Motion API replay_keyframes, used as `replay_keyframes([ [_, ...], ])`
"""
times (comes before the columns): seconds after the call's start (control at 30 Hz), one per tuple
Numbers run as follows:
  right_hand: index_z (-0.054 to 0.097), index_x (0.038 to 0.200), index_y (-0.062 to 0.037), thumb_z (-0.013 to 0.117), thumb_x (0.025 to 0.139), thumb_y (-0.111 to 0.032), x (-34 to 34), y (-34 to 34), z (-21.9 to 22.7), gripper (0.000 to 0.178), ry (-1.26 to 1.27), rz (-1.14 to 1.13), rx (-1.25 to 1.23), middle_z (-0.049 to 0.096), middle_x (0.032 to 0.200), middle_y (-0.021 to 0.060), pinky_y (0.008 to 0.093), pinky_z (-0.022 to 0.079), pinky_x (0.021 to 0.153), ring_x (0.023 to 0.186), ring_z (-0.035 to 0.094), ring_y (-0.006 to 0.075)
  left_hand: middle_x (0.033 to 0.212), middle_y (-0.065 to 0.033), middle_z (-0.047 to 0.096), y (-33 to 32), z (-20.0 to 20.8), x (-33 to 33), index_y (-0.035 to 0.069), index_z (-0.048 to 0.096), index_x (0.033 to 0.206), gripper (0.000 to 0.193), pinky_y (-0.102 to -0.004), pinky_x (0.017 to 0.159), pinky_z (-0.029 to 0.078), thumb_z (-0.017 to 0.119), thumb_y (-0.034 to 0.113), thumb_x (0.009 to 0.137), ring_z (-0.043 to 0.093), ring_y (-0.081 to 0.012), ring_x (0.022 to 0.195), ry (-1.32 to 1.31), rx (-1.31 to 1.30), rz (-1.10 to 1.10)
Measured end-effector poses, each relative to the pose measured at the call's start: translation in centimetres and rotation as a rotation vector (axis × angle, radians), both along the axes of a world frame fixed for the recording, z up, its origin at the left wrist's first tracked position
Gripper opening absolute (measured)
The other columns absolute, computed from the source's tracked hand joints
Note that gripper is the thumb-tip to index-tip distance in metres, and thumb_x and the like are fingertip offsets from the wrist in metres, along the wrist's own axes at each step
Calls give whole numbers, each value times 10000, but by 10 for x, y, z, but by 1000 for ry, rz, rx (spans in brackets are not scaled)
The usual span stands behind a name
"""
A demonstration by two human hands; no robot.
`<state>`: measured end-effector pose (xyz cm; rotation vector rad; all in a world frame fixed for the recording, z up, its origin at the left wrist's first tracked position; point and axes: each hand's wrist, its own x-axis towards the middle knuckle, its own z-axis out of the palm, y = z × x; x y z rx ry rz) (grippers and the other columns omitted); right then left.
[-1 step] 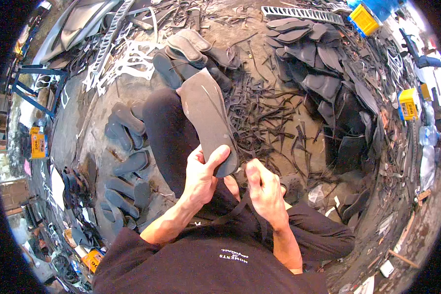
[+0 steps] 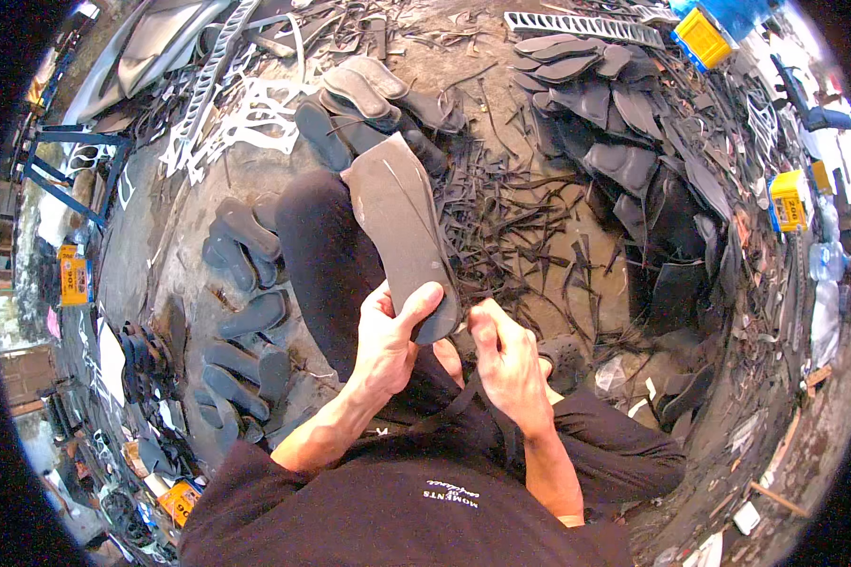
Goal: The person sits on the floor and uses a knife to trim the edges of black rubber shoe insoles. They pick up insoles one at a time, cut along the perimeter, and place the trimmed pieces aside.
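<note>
A long grey shoe sole (image 2: pixel 395 227) lies aslant over my raised left knee, with a thin cut line along its right edge. My left hand (image 2: pixel 392 331) grips its near rounded end, thumb on top and fingers underneath. Just right of that end is my right hand (image 2: pixel 506 354), its fingers curled closed. Whatever it holds, if anything, is hidden inside the fingers. Beyond the knee lies a heap of similar soles (image 2: pixel 364 90). More dark soles (image 2: pixel 246 231) are scattered on the floor to the left.
Thin dark offcut strips (image 2: pixel 511 213) litter the floor ahead. A tall pile of dark sole pieces (image 2: pixel 624 142) stands at the right. White cut-out scrap (image 2: pixel 255 123) and a blue metal frame (image 2: pixel 66 175) lie at the left. A yellow box (image 2: pixel 790 200) sits far right.
My right hand has shifted slightly up and left, nearer the sole's edge. The left hand and the sole have hardly moved.
</note>
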<state>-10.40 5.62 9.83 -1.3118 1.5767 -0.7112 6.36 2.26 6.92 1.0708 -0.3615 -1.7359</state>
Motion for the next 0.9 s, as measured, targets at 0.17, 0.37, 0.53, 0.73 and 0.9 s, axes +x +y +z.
replay_keyframes([
  [0.17,648,1116,-35,518,1102,-494,26,-43,-53,477,-81,-143,-141,667,844,260,526,508,652,784,641,516,1143,-51,751,3,8,3,18,683,1234,303,-309,920,588,798,97,966,713,-116,982,88,-37,-64],
  [0.37,651,1125,26,409,1140,-570,16,-120,-42,643,-241,-80,-8,675,885,51,352,485,819,866,538,146,1133,-44,751,-3,1,11,17,680,1242,322,-308,911,586,799,139,969,711,-114,981,55,-53,-115],
  [0.53,615,1008,-30,415,1130,-539,4,-40,-17,562,-226,-29,-53,525,689,22,305,327,528,600,448,104,1120,-44,751,-9,-4,22,12,683,1237,280,-304,902,584,751,165,1013,707,-112,970,61,-40,-69],
  [0.73,651,987,-2,430,1117,-469,9,58,-5,533,52,-78,-70,615,849,155,451,425,848,876,554,318,1091,-49,757,-12,-8,11,23,690,1191,225,-282,868,584,747,152,1016,710,-104,946,135,-28,11],
  [0.9,642,1037,-27,481,1118,-446,11,35,-9,456,-19,-68,-63,653,788,185,456,510,720,764,671,363,1086,-62,758,-7,-8,12,17,688,1197,246,-287,847,593,762,147,1002,720,-116,910,91,1,0],
])
